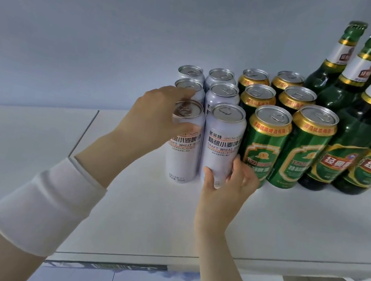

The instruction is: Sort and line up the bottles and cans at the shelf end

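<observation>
From the head view, the person stands close to a white shelf [144, 207] where the stock is already grouped by kind: white cans [223, 92] in two files on the left, green cans [306, 146] in two files beside them, and green bottles [357, 134] packed at the right end. The left hand [159, 114] is curled round the top of the front-left white can [182, 144], fingers over the rim and thumb across the front. The right hand [228, 184] grips the front-right white can [223, 141] low down, thumb on one side and fingers wedged on the other, against the neighbouring green can. My guess is that the two grips serve to square the front pair, labels forward and level with the green fronts. Both cans stand upright, touching or nearly so. Room is lopsided: bare shelf runs well to the left, past a seam [85, 131], and forward to the front edge, but on the right the files sit tight and the wall [100, 28] closes the back. A white sleeve [46, 205] covers the left forearm.
</observation>
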`<act>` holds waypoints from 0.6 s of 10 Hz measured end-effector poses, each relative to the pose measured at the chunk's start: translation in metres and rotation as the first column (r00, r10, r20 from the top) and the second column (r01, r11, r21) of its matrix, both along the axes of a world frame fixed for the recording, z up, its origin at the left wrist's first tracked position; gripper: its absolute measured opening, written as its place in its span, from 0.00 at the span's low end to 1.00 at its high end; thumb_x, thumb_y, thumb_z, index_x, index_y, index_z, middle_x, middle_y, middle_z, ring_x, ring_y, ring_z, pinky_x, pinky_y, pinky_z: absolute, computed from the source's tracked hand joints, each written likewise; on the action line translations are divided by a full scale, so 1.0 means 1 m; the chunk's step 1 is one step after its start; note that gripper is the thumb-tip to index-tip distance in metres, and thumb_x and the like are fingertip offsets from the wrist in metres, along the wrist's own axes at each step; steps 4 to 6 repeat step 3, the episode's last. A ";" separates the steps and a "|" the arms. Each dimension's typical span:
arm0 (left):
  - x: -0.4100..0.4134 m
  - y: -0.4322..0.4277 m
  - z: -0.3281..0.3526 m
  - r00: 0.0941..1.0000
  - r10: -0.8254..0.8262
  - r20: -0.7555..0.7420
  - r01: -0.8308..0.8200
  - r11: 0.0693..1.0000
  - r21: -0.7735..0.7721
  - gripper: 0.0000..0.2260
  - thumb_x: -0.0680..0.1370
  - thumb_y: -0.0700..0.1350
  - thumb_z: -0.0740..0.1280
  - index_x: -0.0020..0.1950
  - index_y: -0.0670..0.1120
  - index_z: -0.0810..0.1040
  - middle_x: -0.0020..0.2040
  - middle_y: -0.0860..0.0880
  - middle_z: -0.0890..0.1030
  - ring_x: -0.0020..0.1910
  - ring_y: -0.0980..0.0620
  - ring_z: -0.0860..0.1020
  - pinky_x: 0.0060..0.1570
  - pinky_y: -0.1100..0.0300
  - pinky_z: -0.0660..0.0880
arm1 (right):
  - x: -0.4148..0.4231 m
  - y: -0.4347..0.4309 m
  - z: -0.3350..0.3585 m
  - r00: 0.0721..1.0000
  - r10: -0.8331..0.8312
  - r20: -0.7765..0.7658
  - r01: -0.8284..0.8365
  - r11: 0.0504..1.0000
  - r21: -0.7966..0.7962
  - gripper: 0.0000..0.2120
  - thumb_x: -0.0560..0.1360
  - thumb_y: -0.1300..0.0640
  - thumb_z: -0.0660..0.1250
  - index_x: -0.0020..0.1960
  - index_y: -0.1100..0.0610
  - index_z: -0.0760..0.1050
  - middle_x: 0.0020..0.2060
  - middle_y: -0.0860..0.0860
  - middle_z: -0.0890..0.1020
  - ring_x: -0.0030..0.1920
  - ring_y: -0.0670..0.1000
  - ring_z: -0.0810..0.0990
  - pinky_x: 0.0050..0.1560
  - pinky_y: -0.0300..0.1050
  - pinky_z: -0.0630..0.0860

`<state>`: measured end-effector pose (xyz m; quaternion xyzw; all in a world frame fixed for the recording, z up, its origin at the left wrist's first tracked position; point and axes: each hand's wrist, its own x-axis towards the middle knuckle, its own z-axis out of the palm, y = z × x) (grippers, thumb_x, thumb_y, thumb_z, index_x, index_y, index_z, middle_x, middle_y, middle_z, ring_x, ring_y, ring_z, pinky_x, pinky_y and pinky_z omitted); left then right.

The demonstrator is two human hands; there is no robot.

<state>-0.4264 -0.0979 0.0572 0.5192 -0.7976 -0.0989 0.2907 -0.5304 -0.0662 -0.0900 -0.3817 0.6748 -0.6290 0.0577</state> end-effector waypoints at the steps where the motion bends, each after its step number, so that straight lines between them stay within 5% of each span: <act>1: 0.000 -0.002 -0.003 1.000 -0.005 0.012 0.006 1.000 -0.028 0.23 0.69 0.47 0.73 0.63 0.47 0.75 0.59 0.46 0.78 0.58 0.46 0.75 0.56 0.56 0.70 | 0.001 -0.001 -0.001 0.999 -0.036 -0.028 0.036 0.999 -0.015 0.27 0.65 0.64 0.75 0.62 0.67 0.72 0.56 0.64 0.74 0.57 0.54 0.69 0.56 0.29 0.60; 3: 0.002 -0.004 -0.012 0.991 0.001 0.133 0.013 0.995 -0.104 0.25 0.71 0.54 0.68 0.65 0.47 0.72 0.62 0.48 0.77 0.63 0.44 0.72 0.63 0.53 0.66 | -0.002 0.007 0.009 0.999 0.037 -0.023 -0.035 0.997 0.070 0.29 0.66 0.58 0.74 0.64 0.63 0.68 0.57 0.60 0.72 0.58 0.60 0.73 0.56 0.42 0.72; 6: 0.002 -0.004 -0.012 0.991 0.001 0.133 0.013 0.995 -0.104 0.25 0.71 0.54 0.68 0.65 0.47 0.72 0.62 0.48 0.77 0.63 0.44 0.72 0.63 0.53 0.66 | -0.002 0.007 0.009 0.999 0.037 -0.023 -0.035 0.997 0.070 0.29 0.66 0.58 0.74 0.64 0.63 0.68 0.57 0.60 0.72 0.58 0.60 0.73 0.56 0.42 0.72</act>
